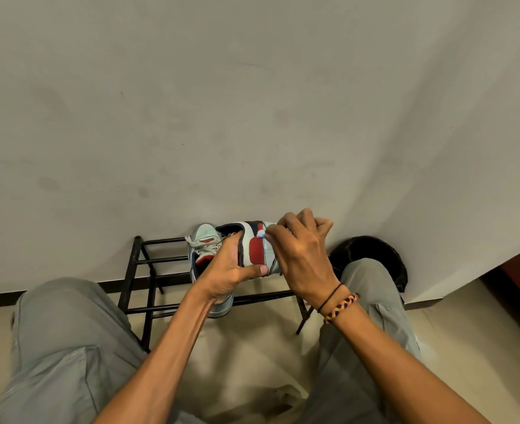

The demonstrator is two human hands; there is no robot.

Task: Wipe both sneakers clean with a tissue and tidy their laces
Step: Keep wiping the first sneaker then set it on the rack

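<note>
While the left hand (222,270) grips one sneaker (254,249) from beneath, thumb pressed along its lower edge and fingers curled up over the collar, the shoe is held off the rack and turned on its side, so that its red and pale side panel faces the person. This hold appears intended to steady the shoe and present the panel for wiping. The right hand (298,249) is curled over the shoe's right-hand end, its fingers pinching a small wad of pale tissue (261,234) against the upper edge of the red panel. Only a small part of the tissue shows beyond the fingers. The two hands are close together, both on the same shoe, one bracing and one cleaning. A thin black band and a braided bracelet (341,307) sit on the right wrist.

The second sneaker (205,243) rests on the top bars of a black metal shoe rack (142,264), just behind and left of the held shoe, its toe towards the wall and its laces (202,243) lying loose. Judged from this, it awaits its turn and lace tidying is not yet done.

The rack stands against a plain wall (252,102). A dark round bin (372,249) sits in the corner to the right, beyond the right knee.
</note>
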